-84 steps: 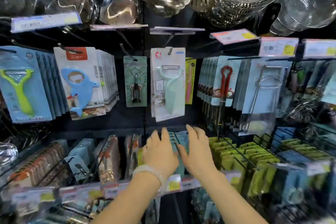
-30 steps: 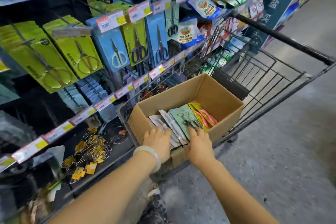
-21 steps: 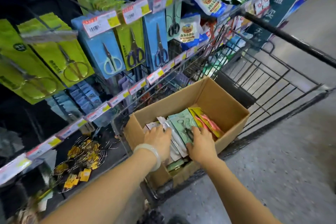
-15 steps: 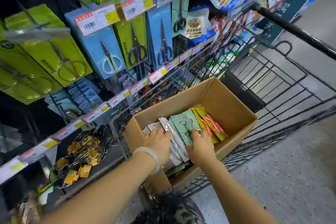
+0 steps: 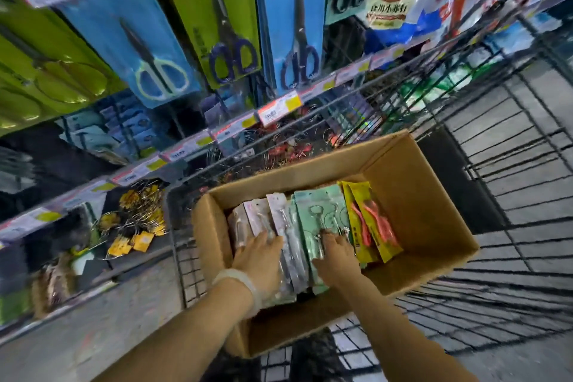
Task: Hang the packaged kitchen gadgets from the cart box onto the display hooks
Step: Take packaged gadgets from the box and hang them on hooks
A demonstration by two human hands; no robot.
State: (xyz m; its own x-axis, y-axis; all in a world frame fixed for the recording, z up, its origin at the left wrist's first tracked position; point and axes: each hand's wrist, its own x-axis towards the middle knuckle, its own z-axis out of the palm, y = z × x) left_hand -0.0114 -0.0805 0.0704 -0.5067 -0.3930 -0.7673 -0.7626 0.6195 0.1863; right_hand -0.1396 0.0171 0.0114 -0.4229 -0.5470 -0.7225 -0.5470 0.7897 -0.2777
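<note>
Both hands have moved deeper into the cardboard box (image 5: 412, 183) since half a second ago, and the view has closed in on it.

Head view: the box sits in a wire cart (image 5: 511, 146) and holds a row of carded gadget packs standing on edge: pale pink packs (image 5: 257, 220) at left, mint-green packs (image 5: 319, 211) in the middle, yellow packs (image 5: 372, 220) with pink tools at right. The left hand (image 5: 260, 260), a pale bracelet on its wrist, rests with fingers spread on the pink packs. The right hand (image 5: 336, 256) touches the mint-green packs; whether it grasps one cannot be told. Scissors packs (image 5: 161, 49) hang on the display above, behind price tags (image 5: 279, 107).
</note>
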